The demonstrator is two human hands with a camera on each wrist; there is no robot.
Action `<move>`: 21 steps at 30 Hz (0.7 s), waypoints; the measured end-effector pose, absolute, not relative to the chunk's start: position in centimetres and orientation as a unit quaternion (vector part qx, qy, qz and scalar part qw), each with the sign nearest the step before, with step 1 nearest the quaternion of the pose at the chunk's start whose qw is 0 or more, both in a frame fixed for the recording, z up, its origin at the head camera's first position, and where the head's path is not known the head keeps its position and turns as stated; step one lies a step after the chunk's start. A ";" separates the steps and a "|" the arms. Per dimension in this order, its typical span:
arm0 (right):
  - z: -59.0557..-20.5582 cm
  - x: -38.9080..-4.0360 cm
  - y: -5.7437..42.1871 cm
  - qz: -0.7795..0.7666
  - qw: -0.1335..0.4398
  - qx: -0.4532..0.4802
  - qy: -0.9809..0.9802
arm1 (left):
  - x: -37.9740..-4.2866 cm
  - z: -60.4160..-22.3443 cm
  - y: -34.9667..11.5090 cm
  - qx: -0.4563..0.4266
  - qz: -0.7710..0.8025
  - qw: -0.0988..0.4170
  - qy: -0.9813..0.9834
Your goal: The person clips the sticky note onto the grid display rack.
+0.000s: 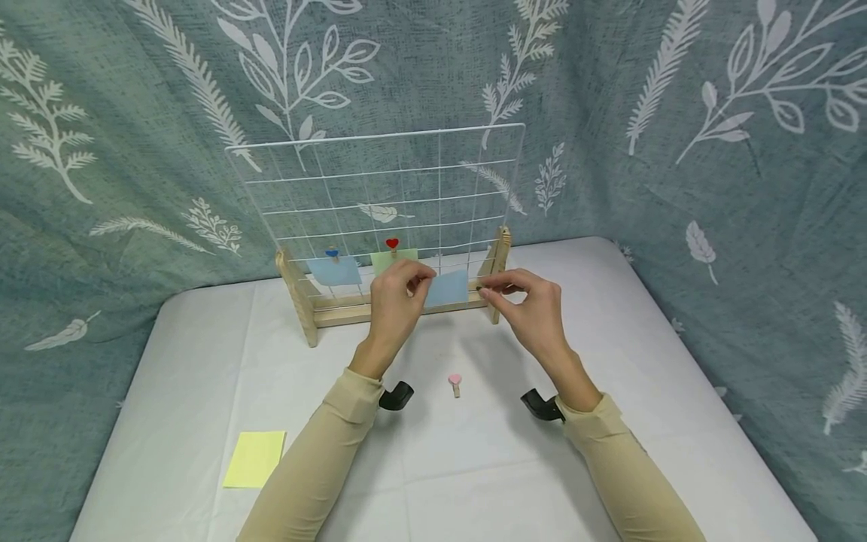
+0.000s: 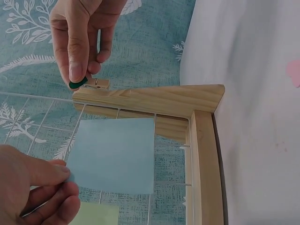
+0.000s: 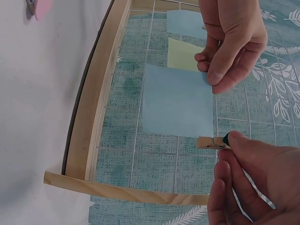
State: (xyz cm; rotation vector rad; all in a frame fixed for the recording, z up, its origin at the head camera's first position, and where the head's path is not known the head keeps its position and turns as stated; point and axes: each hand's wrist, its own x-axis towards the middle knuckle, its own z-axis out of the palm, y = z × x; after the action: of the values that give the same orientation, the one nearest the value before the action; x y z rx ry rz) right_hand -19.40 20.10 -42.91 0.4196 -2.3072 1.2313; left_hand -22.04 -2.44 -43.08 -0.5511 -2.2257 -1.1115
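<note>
My left hand (image 1: 398, 297) pinches the upper left corner of a light blue paper note (image 1: 447, 289) and holds it up against a white wire grid (image 1: 379, 136). Between the thumb and fingers of my right hand (image 1: 535, 307) is a small wooden clothespin (image 3: 208, 142) with a dark green top. In the right wrist view, its wooden tip lies right by the note's upper right corner. To the left on the grid, another blue note (image 1: 335, 272) hangs under a blue-topped clothespin (image 1: 332, 254), and a pale green note (image 1: 381, 260) under a red heart clothespin (image 1: 392, 243).
Wooden feet (image 1: 296, 297) and a wooden base bar (image 1: 342, 315) support the grid. A pink heart clothespin (image 1: 455, 381) lies on the white tablecloth (image 1: 467, 474) between my forearms. Yellow paper notes (image 1: 254, 459) lie at the front left. Leaf-patterned fabric (image 1: 596, 188) hangs behind.
</note>
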 end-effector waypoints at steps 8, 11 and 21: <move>-42.7 -19.8 19.9 0.446 0.255 0.158 -0.843 | -22.8 -42.5 -2.1 -0.213 -0.413 0.308 -0.830; -42.7 -19.9 19.8 0.437 0.266 0.161 -0.844 | -23.1 -42.4 -1.9 -0.216 -0.414 0.313 -0.827; -42.3 -20.5 19.6 0.414 0.290 0.165 -0.847 | -23.9 -42.2 -1.4 -0.212 -0.416 0.320 -0.824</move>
State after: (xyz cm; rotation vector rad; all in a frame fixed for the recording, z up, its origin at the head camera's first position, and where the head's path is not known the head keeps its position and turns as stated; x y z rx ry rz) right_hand -20.50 19.56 -42.32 0.4392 -2.2599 1.1034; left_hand -23.86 -1.38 -42.19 -0.5581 -2.1670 -1.0942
